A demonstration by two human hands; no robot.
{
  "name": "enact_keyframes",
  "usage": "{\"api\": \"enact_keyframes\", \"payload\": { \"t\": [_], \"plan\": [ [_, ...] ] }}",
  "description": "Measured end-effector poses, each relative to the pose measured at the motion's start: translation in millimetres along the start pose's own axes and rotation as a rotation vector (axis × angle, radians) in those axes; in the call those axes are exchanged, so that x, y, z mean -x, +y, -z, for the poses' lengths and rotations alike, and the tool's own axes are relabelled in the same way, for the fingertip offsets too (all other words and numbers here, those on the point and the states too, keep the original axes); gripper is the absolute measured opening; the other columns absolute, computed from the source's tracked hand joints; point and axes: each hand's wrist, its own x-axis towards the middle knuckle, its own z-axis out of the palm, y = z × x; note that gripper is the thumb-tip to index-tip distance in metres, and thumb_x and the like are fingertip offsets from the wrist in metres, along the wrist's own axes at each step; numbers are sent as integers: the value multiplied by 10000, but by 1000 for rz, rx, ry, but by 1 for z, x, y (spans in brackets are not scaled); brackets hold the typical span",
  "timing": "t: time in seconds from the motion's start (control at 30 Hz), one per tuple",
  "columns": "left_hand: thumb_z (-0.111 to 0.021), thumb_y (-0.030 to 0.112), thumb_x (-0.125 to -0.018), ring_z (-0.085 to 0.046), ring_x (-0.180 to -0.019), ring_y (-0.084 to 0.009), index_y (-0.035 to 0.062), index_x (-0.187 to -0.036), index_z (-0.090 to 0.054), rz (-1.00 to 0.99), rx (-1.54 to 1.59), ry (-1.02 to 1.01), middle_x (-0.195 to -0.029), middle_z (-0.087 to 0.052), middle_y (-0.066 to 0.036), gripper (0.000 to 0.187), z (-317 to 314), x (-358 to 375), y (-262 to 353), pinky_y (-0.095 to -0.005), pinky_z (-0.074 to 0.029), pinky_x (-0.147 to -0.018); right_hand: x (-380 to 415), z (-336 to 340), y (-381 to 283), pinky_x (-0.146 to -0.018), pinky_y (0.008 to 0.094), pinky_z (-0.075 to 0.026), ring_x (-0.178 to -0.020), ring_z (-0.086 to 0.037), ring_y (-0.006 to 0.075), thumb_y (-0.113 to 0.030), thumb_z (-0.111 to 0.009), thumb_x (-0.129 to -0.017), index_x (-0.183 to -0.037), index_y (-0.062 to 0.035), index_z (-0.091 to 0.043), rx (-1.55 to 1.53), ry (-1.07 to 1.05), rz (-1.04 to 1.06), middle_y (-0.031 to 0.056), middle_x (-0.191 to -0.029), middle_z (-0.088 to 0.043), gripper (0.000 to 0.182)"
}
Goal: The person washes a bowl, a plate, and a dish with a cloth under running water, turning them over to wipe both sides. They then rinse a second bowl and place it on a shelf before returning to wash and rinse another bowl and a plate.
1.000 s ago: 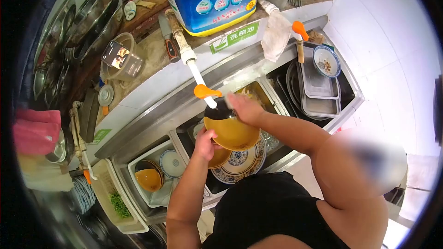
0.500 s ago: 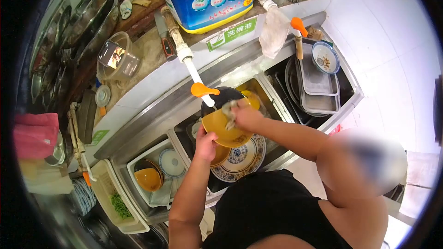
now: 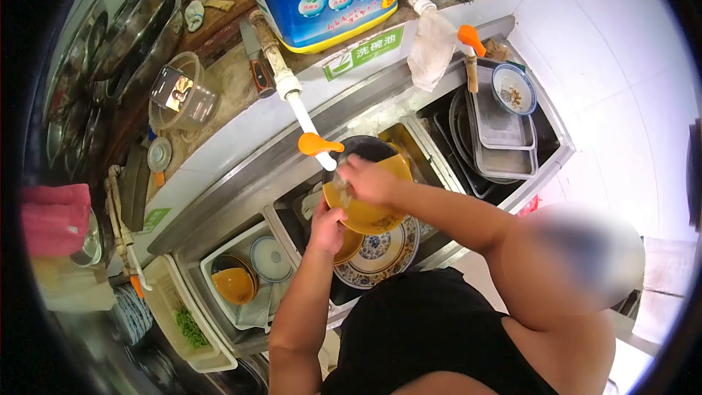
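My left hand [image 3: 327,228] is closed on the near left rim of a yellow bowl [image 3: 369,217] with a dark inside, tilted over the sink. Across its mouth reaches my right hand [image 3: 368,181], fingers bent around a pale, crumpled wash cloth [image 3: 341,190] blurred by motion. The cloth lies against the bowl's left side, just under the white tap [image 3: 322,148] with its orange handle. Below the bowl, another yellow bowl [image 3: 350,247] partly shows, beside a large plate [image 3: 380,260] with a blue flower pattern.
A white tub [image 3: 252,312] left of the sink holds bowls and a dish. Further left stands a long bin [image 3: 170,300] with greens. Metal trays [image 3: 504,164] and a small bowl [image 3: 514,90] are on the right. A blue detergent jug [image 3: 333,0] and a knife [image 3: 257,58] lie along the ledge.
My right hand has moved left across the bowl with the cloth, from its middle toward its left rim. My left hand keeps its hold; the bowl has hardly shifted.
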Motion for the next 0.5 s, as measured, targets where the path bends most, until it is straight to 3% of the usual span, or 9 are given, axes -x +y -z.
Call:
{"api": "enact_keyframes", "payload": {
  "t": [0.07,0.1,0.17,0.23,0.3,0.33,0.4,0.5],
  "plan": [
    [-488,-57,-688,-585,-906,-170,53,-1265,-484,11,8,4,-1067,-589,-38,588,1,-2,1,-268,-476,-762,8,-27,-3,-860,438,-497,-1029,-578,405,-167,-599,-786,-1189,-9,-493,-149,58,277,248,-1270,-481,445],
    [-489,-57,-689,-585,-909,-170,57,-1278,-476,-19,1,23,-1067,-589,-38,601,4,-2,1,-271,-478,-761,17,-4,-15,-883,428,-491,-1080,-553,387,-156,-600,-787,-1214,-24,-481,-140,-257,156,253,-1274,-479,463],
    [-491,-57,-689,-585,-911,-170,61,-1291,-468,-51,-7,42,-1068,-588,-37,614,4,0,2,-273,-479,-760,20,-11,19,-870,431,-494,-1075,-551,382,-161,-605,-783,-1198,-38,-490,34,-249,146,244,-1244,-487,448],
    [-517,-3,-654,-603,-888,-191,39,-1132,-523,-26,-14,124,-987,-599,-37,481,-3,7,1,-316,-493,-773,14,0,27,-857,433,-498,-1069,-549,378,-167,-610,-779,-1183,-52,-500,208,-238,134,235,-1214,-494,434],
    [-518,12,-659,-605,-858,-182,42,-1136,-515,40,-38,92,-975,-600,-33,478,-4,9,-4,-307,-493,-726,4,11,28,-828,423,-507,-1014,-545,348,-114,-621,-732,-1105,-82,-519,166,256,-44,187,-1140,-490,389],
    [-520,26,-664,-606,-827,-173,45,-1139,-508,104,-61,64,-963,-601,-28,476,-4,9,-6,-297,-493,-679,0,14,25,-828,423,-507,-1014,-545,348,-114,-621,-732,-1105,-82,-519,165,258,-47,187,-1140,-490,389],
    [-507,31,-678,-609,-801,-174,66,-1167,-506,156,-68,7,-982,-595,-32,490,1,6,-10,-296,-503,-623,-9,16,15,-765,422,-524,-962,-549,351,-111,-609,-738,-1040,-95,-522,135,281,379,166,-1069,-479,315],
    [-494,49,-694,-609,-765,-173,89,-1196,-504,236,-75,-46,-990,-591,-34,503,2,0,-12,-295,-509,-561,-9,16,-1,-745,420,-532,-946,-566,342,-115,-613,-739,-1058,-92,-526,88,231,573,161,-1048,-490,332]
  ]
}}
